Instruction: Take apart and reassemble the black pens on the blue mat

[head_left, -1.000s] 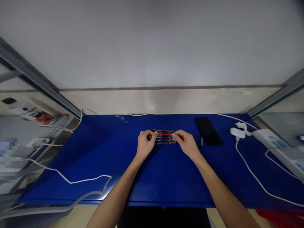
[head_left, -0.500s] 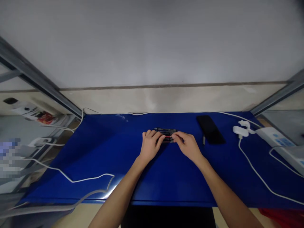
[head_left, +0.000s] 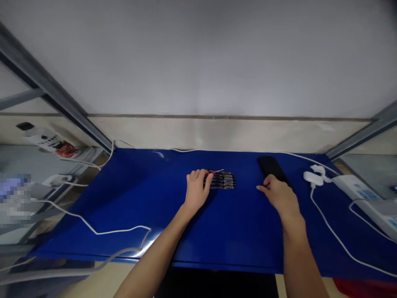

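Fingers of left hand [head_left: 196,190] closed on red stick [head_left: 216,171], thumb against fingertips; stick slants up to the right above the pens, pale tip free. Pens [head_left: 228,180], black with grey parts, lie side by side on blue table [head_left: 238,231], right ends showing, left ends hidden by left hand. Right hand [head_left: 282,198] well apart from pens, thumb and index bent close together, back of hand up; can't tell if anything is between them. Phone [head_left: 269,165], dark, lies just past right hand, lower end partly covered by it; contact unclear. Further right: white charger [head_left: 313,178] with cable [head_left: 329,229] running to the near right edge, then white power strip [head_left: 355,186]. Another white cable [head_left: 118,231] bends across table's left part. Bottle [head_left: 52,140], black-capped, at far left behind grey post [head_left: 72,120]. Pale wall [head_left: 217,62] behind table.
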### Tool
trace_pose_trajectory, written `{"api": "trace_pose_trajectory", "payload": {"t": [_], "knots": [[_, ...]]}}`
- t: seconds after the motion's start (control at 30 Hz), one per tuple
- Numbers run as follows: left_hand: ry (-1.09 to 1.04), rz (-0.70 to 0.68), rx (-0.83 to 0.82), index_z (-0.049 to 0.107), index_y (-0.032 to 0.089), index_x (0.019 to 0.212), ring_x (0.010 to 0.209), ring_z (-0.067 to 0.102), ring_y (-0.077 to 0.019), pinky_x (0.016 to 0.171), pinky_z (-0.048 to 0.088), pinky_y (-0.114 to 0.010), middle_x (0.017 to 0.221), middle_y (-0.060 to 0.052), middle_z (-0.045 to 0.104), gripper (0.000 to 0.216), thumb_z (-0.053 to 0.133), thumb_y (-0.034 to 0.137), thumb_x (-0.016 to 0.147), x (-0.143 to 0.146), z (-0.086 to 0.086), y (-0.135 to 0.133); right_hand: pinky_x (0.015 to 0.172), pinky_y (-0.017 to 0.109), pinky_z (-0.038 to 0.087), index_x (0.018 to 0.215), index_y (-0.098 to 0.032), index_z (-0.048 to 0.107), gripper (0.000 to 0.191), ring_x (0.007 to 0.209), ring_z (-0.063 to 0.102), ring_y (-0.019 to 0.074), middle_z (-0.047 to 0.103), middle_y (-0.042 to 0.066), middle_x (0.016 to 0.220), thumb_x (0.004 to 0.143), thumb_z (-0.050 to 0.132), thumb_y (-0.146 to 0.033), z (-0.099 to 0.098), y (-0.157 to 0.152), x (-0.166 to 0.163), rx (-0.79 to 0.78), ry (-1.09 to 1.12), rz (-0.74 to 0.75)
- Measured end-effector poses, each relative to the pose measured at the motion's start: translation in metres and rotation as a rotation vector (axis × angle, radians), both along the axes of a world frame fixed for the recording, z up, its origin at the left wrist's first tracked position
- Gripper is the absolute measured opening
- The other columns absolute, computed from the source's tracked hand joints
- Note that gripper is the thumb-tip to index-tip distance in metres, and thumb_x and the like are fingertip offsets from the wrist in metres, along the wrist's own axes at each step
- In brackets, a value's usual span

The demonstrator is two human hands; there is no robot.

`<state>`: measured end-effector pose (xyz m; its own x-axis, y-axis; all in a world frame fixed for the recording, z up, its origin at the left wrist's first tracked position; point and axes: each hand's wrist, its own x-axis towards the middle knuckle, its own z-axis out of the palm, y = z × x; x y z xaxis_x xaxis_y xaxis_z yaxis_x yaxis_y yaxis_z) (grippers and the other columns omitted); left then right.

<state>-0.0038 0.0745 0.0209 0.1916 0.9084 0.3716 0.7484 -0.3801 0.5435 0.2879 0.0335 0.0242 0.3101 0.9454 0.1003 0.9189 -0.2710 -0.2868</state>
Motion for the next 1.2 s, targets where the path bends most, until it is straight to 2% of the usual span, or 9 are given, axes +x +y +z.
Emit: {"api": "trace_pose_trajectory", "payload": {"t": [0.13, 0.27, 0.4, 0.47, 0.57, 0.67, 0.77, 0.93, 1.2], "knots": [[0.035, -0.026, 0.008, 0.062, 0.022, 0.095, 0.085, 0.05, -0.0204, 0.078, 0.031, -0.034, 0.089, -0.005, 0.062, 0.032, 0.036, 0.038, 0.101, 0.003, -0.001, -0.002, 0.053, 0.028, 0.041, 0.085, -0.023, 0.054, 0.009, 0.06, 0.06, 0.0177, 0.063, 0.003, 0.077, 0.078, 0.058, -0.02, -0.006, 0.008, -0.016, 0.078, 0.103, 0.214], [0.042, -0.049, 0.015, 0.065, 0.023, 0.099, 0.087, 0.05, -0.0205, 0.078, 0.031, -0.034, 0.09, -0.005, 0.063, 0.032, 0.037, 0.039, 0.101, 0.003, -0.003, -0.002, 0.067, 0.032, 0.05, 0.108, -0.02, 0.057, 0.025, 0.071, 0.062, 0.0197, 0.062, 0.005, 0.081, 0.084, 0.054, -0.023, 0.008, 0.012, -0.032, 0.208, 0.364, 0.333], [0.041, -0.059, 0.015, 0.067, 0.024, 0.099, 0.087, 0.05, -0.0207, 0.078, 0.032, -0.035, 0.089, -0.006, 0.063, 0.032, 0.039, 0.038, 0.101, 0.003, -0.003, -0.002, 0.077, 0.035, 0.052, 0.098, -0.022, 0.067, 0.018, 0.089, 0.064, 0.0218, 0.065, 0.009, 0.099, 0.09, 0.053, -0.03, 0.02, 0.012, -0.049, 0.29, 0.595, 0.448], [0.042, -0.062, 0.007, 0.067, 0.024, 0.099, 0.087, 0.05, -0.0209, 0.078, 0.032, -0.035, 0.089, -0.006, 0.063, 0.032, 0.039, 0.038, 0.101, 0.003, -0.002, -0.003, 0.077, 0.035, 0.053, 0.098, -0.022, 0.069, 0.019, 0.09, 0.064, 0.0218, 0.066, 0.008, 0.101, 0.091, 0.055, -0.034, 0.02, 0.011, -0.055, 0.315, 0.715, 0.452], [0.042, -0.068, -0.006, 0.067, 0.024, 0.098, 0.087, 0.05, -0.0209, 0.079, 0.033, -0.035, 0.089, -0.006, 0.063, 0.033, 0.038, 0.039, 0.101, 0.003, -0.001, -0.003, 0.078, 0.036, 0.053, 0.102, -0.022, 0.069, 0.023, 0.086, 0.065, 0.0212, 0.068, 0.008, 0.099, 0.089, 0.06, -0.038, 0.015, 0.012, -0.059, 0.333, 0.83, 0.372], [0.031, -0.082, -0.002, 0.068, 0.024, 0.098, 0.086, 0.05, -0.0208, 0.079, 0.032, -0.035, 0.089, -0.006, 0.063, 0.031, 0.04, 0.039, 0.1, 0.003, -0.002, -0.003, 0.077, 0.036, 0.053, 0.103, -0.021, 0.069, 0.025, 0.083, 0.065, 0.021, 0.069, 0.007, 0.095, 0.087, 0.063, -0.04, 0.013, 0.013, -0.059, 0.326, 0.861, 0.312], [0.021, -0.091, 0.01, 0.068, 0.024, 0.098, 0.087, 0.05, -0.0209, 0.078, 0.032, -0.034, 0.09, -0.005, 0.064, 0.03, 0.042, 0.038, 0.1, 0.003, -0.003, -0.003, 0.077, 0.035, 0.053, 0.101, -0.022, 0.07, 0.023, 0.083, 0.065, 0.0206, 0.069, 0.007, 0.094, 0.087, 0.063, -0.038, 0.015, 0.012, -0.06, 0.317, 0.873, 0.316], [0.052, -0.113, -0.005, 0.067, 0.025, 0.101, 0.088, 0.05, -0.0211, 0.079, 0.032, -0.035, 0.093, -0.005, 0.064, 0.031, 0.04, 0.04, 0.1, 0.005, -0.005, -0.005, 0.082, 0.036, 0.053, 0.1, -0.022, 0.07, 0.019, 0.091, 0.065, 0.0214, 0.067, 0.007, 0.103, 0.089, 0.062, -0.036, 0.019, 0.01, -0.065, 0.331, 0.877, 0.387], [0.115, -0.202, 0.006, 0.065, 0.023, 0.101, 0.092, 0.049, -0.0214, 0.079, 0.031, -0.035, 0.094, -0.006, 0.064, 0.031, 0.038, 0.039, 0.101, 0.008, 0.002, -0.011, 0.082, 0.037, 0.053, 0.102, -0.025, 0.071, 0.019, 0.093, 0.064, 0.0221, 0.066, 0.007, 0.102, 0.091, 0.059, -0.035, 0.018, 0.009, -0.074, 0.342, 0.746, 0.532]]}}
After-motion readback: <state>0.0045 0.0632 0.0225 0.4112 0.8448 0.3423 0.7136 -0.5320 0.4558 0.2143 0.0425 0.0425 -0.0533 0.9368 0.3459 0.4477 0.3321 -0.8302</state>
